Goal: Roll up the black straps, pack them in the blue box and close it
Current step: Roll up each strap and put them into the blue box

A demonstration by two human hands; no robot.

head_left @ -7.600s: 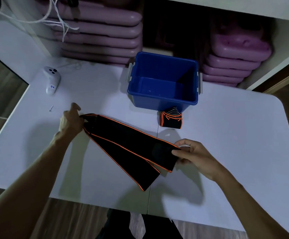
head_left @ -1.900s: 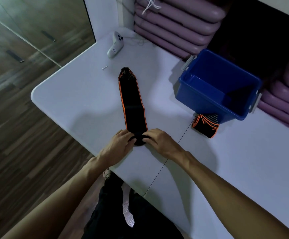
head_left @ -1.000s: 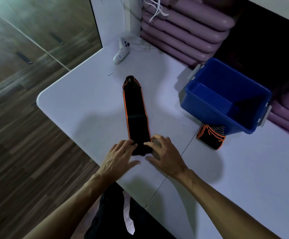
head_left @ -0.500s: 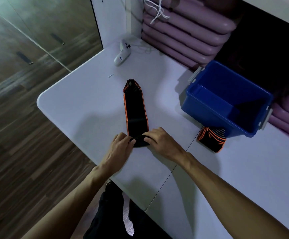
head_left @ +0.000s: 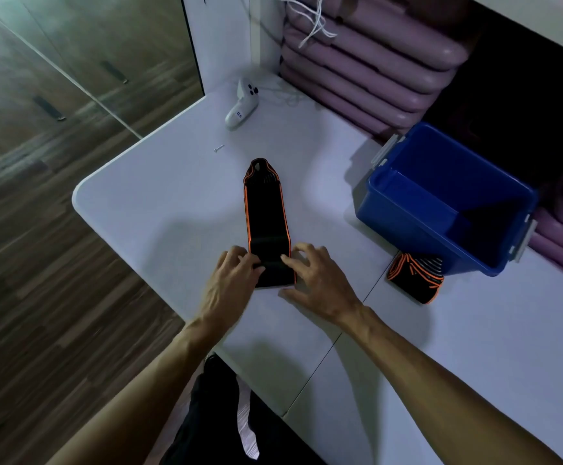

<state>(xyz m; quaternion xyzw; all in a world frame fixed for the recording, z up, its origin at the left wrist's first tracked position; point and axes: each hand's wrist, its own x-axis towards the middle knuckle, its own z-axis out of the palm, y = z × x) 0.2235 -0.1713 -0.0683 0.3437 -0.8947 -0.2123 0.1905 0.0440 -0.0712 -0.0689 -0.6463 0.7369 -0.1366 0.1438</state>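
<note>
A wide white bench point(head_left: 159, 209) with a rounded corner fills the view, seen from above. At its far right stands an open blue plastic box point(head_left: 448, 199) with grey side latches; nothing shows inside it and no lid is in view. Just in front of the box lies a finished roll of black strap with orange edging point(head_left: 415, 277), touching or nearly touching the box wall.

In the middle of the bench a long black fabric strap edged in orange point(head_left: 266, 209) lies flat, running away from the person. Its near end is turned over into a low, loose fold. The left hand point(head_left: 229, 286) rests at the fold's left edge with curled fingers pinching it. The right hand point(head_left: 320, 280) sits at the right edge, fingers spread and only lightly bent, fingertips pressing the fabric rather than gripping.

The strap looks light, soft and floppy, with some springiness, so the roll will likely loosen unless held at both edges and kept tight while it is pushed forward. It is not fragile.

Compared with half a second earlier, the hands have drawn slightly apart and the folded end looks flatter and wider. Several seconds ago the strap lay doubled and slanted between the hands; it now lies straight.

A small white handheld controller point(head_left: 242, 104) lies at the far edge.
</note>
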